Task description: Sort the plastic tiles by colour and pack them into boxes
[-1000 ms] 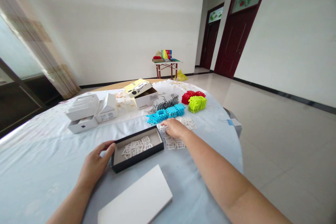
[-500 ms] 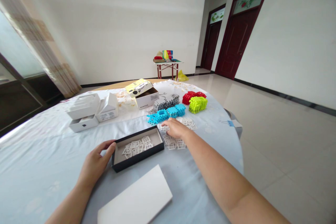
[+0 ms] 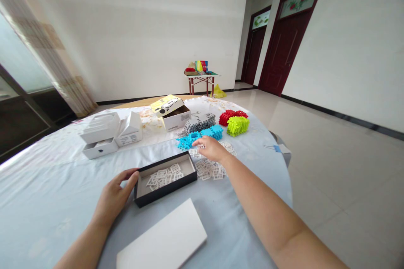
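Observation:
My left hand (image 3: 114,196) grips the left end of a shallow black box (image 3: 164,191) on the light blue tablecloth. Several flat white lattice pieces (image 3: 162,176) lie inside the box. My right hand (image 3: 211,149) hovers just right of and beyond the box, above a loose pile of white lattice pieces (image 3: 213,172). Its fingers are curled and pinch what looks like one small white piece. The fingertips are close to a row of blue lattice blocks (image 3: 189,139).
Beyond the blue blocks sit grey blocks (image 3: 198,124), red blocks (image 3: 230,114) and yellow-green blocks (image 3: 237,125). A white lid (image 3: 164,237) lies near me. White boxes (image 3: 101,134) and a yellow-lidded box (image 3: 172,113) stand further back. The round table's edge (image 3: 280,176) curves at the right.
My right hand has lifted off the loose white pile and moved slightly away from me, uncovering more of the pieces. My left hand and the black box have stayed put.

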Demonstrator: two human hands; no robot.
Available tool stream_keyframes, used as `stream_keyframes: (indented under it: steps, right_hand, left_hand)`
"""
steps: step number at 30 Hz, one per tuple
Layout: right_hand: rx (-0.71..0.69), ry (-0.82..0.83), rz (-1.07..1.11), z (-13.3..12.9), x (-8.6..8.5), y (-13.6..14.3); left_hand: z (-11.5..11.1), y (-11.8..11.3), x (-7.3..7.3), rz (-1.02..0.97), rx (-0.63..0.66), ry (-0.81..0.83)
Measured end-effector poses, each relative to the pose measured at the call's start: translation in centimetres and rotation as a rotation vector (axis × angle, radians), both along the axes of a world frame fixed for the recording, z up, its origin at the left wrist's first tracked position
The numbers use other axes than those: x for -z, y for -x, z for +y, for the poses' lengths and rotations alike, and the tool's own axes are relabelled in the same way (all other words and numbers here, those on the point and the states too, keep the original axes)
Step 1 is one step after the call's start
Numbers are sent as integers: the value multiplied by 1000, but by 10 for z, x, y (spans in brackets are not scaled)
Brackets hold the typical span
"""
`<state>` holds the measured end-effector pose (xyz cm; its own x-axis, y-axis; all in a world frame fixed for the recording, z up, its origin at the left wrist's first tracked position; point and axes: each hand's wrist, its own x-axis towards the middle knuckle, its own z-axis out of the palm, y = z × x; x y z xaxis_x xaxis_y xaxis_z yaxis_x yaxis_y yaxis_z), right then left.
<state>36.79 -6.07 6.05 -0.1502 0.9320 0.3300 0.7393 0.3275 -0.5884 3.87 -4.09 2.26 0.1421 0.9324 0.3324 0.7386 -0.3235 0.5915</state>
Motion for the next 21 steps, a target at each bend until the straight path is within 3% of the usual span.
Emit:
stream_keyframes:
  steps: [4, 10, 12, 15, 21]
  right_hand:
    - [-1, -113, 238, -9, -17, 12]
    - [-277, 10, 398, -20, -20, 37]
    - [-298, 15, 410, -18, -20, 36]
    - [-177, -2, 338, -10, -18, 17]
    - [286, 133, -78, 7, 2, -45]
  left_hand:
    - [0, 0, 1, -3, 0, -2]
    - [-1, 0, 0, -6, -3, -16]
    - [-2, 0, -1, -4, -6, -17]
    - [-2, -1, -2, 2, -12, -12]
    - [-3, -1, -3, -13, -1, -18]
